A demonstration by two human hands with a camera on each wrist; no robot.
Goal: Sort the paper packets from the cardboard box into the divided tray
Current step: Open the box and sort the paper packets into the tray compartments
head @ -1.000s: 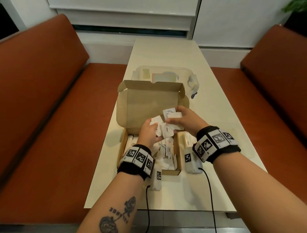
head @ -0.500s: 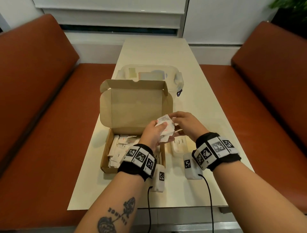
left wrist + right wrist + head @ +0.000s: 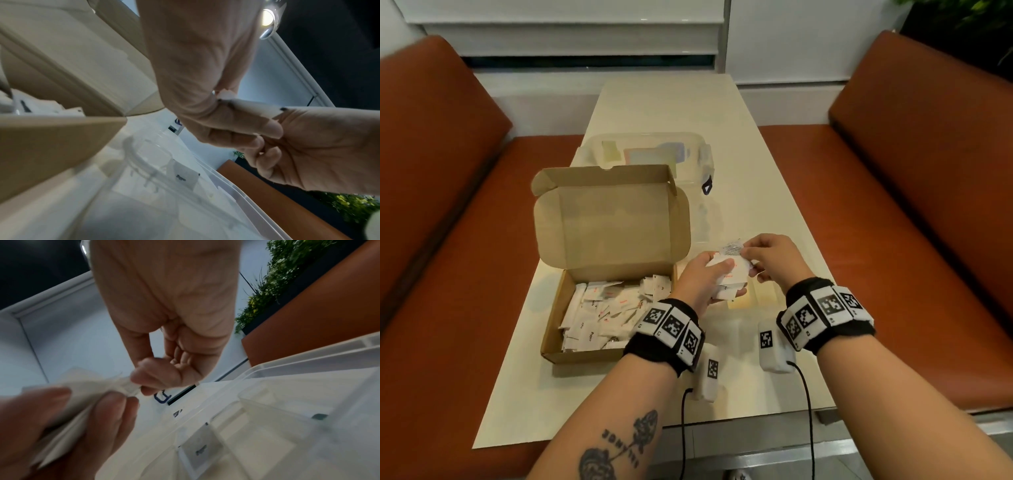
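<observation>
1. Furthest left we see an orange bench seat (image 3: 465, 274) running along the pale table (image 3: 774, 192).
2. On the table's left part stands the cardboard box (image 3: 553, 342), its lid raised upright between us and the clear lidded container (image 3: 698, 150) farther back; loose paper packets (image 3: 599, 318) fill the box.
3. Just right of the box, our left hand (image 3: 698, 281) is curled around a bunch of packets (image 3: 732, 274), thumb pressed on top.
4. Our right hand (image 3: 774, 257) pinches one packet (image 3: 731, 247) at the top of that bunch between thumb and fingertips, and both hands hover above the divided tray (image 3: 763, 301).
5. From the head view the hands and wrist bands cover most of the tray; the right wrist view shows its clear compartments (image 3: 287, 426) and one packet lying in a cell (image 3: 200, 451).
6. The left wrist view shows that same cell (image 3: 185, 177) from beside the box wall (image 3: 51, 146).
7. A second orange bench (image 3: 893, 240) stands at the right, with green plants (image 3: 277, 280) behind it.
</observation>
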